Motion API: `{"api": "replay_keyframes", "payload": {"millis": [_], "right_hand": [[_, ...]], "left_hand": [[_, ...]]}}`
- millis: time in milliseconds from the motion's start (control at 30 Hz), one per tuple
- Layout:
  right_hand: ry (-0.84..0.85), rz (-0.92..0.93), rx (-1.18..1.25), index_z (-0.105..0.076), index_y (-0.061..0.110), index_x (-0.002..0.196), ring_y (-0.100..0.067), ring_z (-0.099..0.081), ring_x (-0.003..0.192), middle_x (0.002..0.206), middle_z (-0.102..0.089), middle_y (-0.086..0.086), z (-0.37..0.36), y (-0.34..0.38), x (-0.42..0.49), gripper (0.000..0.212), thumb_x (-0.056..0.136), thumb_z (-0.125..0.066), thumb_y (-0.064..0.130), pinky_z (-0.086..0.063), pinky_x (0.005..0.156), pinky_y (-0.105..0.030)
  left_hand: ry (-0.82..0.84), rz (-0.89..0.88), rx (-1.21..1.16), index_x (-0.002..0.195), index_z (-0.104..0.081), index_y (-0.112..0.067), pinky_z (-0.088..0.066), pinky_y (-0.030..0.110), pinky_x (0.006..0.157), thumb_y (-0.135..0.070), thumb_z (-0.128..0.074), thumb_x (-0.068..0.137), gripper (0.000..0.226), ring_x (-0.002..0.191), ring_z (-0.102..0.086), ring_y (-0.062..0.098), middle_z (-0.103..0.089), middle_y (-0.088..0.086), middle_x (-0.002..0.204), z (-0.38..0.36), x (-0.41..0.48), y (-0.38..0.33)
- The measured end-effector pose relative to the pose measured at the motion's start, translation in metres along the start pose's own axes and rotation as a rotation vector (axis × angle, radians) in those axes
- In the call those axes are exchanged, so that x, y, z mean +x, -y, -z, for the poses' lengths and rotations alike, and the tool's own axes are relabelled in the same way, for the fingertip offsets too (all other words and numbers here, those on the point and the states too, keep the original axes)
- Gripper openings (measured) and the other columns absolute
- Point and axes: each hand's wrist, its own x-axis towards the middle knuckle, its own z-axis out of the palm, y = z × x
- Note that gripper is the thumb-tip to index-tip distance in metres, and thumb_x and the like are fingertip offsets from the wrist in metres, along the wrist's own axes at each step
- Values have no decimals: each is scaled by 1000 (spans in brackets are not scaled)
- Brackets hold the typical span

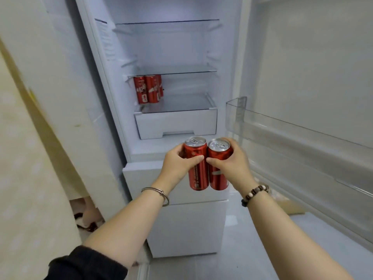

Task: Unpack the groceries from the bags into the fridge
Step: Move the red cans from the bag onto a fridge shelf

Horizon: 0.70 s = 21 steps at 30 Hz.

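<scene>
Two red soda cans, upright and touching side by side: the left can (197, 168) and the right can (219, 170), held out in front of the open fridge (173, 49), below the level of the crisper drawer (175, 124) and not yet inside. The left hand (177, 164) is wrapped round its can, thumb across the front, fingers curled behind; the right hand (237, 162) grips the other the same way, so the thumbs nearly meet. Both forearms are stretched forward, a metal bangle (159, 194) on the left wrist and a bead bracelet (255, 194) on the right.

So where does that leave the job? A cluster of stored cans (148, 88) stands at the left rear corner of the lowest glass shelf (187, 102); the rest of that shelf looks bare, and I see nothing on the shelves above; the door bin (282, 128) on the right looks bare too. I'd call it early to midway; this pair likely joins the cluster. The bags are out of sight, so what remains in them I cannot tell.
</scene>
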Motion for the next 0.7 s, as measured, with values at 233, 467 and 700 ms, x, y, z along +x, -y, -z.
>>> {"api": "replay_keyframes", "payload": {"millis": [233,467,700], "right_hand": [[31,65,-4,-55,23,109,0,-58,88,105,-61,8,-65,1,80,51,68,-81,5,-45,52,-4],[74,111,28,-56,18,111,-6,-60,92,107,-62,2,-96,-5,156,50,69,-79,4,-46,51,-7],[98,136,84,-53,15,122,-1,-59,89,108,-61,3,-124,-4,229,57,72,-79,9,-47,47,-9]], "left_hand": [[-89,-20,47,100,-68,-17,-52,20,83,-12,-79,72,30,94,-66,8,-71,-3,96,49,73,21],[-175,-39,68,101,-68,-19,-48,12,77,-15,-78,73,30,94,-65,4,-71,-6,96,65,138,31],[-294,-112,57,95,-67,-28,-49,16,79,-16,-78,73,28,93,-65,4,-71,-10,94,78,201,28]]}}
